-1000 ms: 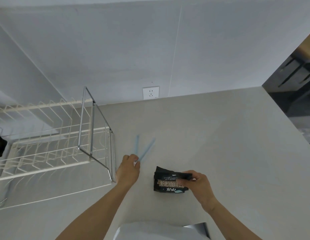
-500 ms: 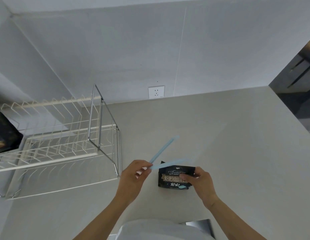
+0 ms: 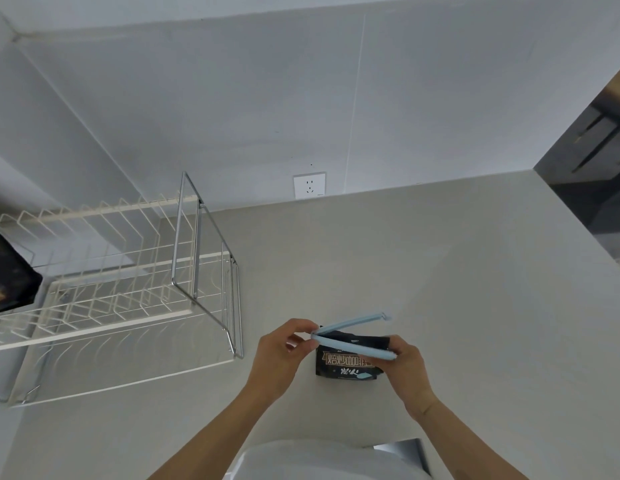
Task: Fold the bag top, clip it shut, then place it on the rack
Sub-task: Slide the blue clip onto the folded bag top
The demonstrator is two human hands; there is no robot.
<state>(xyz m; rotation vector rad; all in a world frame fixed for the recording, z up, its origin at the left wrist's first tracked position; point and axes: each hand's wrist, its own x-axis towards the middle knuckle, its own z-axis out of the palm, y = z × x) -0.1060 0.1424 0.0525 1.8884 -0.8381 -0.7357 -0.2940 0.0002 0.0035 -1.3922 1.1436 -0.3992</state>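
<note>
Counter (image 3: 440,271): bare grey top under everything; I see nothing on it between the bag and the rack.
Rack (image 3: 128,289): wire rack well to the left of my hands, chrome end frame nearest them. I must lift the bag over that frame or it will catch.
Dark thing (image 3: 7,271): sits on the rack's far left end, partly out of frame; I cannot tell what it is. It takes up room there, so I should aim for the free wires nearer me.
Bag (image 3: 346,365): small black pouch standing on the counter near me, top folded over. Risk: the fold springs back if I ease off before the clip locks.
Clip (image 3: 353,336): pale blue, its two arms spread in a narrow V, hinge at the left, straddling the bag top. Risk: the arms close askew and miss part of the fold.
Left hand (image 3: 284,351): fingers pinching the clip's hinge end.
Right hand (image 3: 405,365): pinching the bag's right side and the front arm's tip; how firmly, I think, the view is too coarse to say. Risk: the bag tips if this hand slips.
</note>
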